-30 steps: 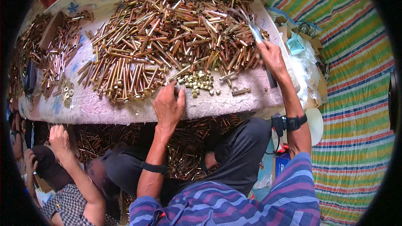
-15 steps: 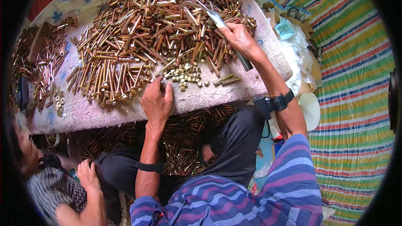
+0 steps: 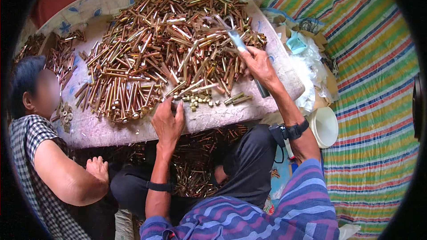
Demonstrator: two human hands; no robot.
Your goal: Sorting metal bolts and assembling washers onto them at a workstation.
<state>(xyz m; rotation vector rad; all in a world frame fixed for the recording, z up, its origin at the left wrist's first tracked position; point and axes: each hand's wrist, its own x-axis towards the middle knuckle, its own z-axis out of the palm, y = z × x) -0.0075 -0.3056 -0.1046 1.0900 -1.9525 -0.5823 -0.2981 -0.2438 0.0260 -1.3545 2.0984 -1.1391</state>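
Striped sheeting spreads to the right of our right hand, which reaches forward, back upward, fingers wrapped round the tool slanting ahead and leftward over the metal pile. At the table's near side our left hand curls its fingers, with nuts just right of the fingertips and bolts to their left; we cannot tell whether they pinch anything.
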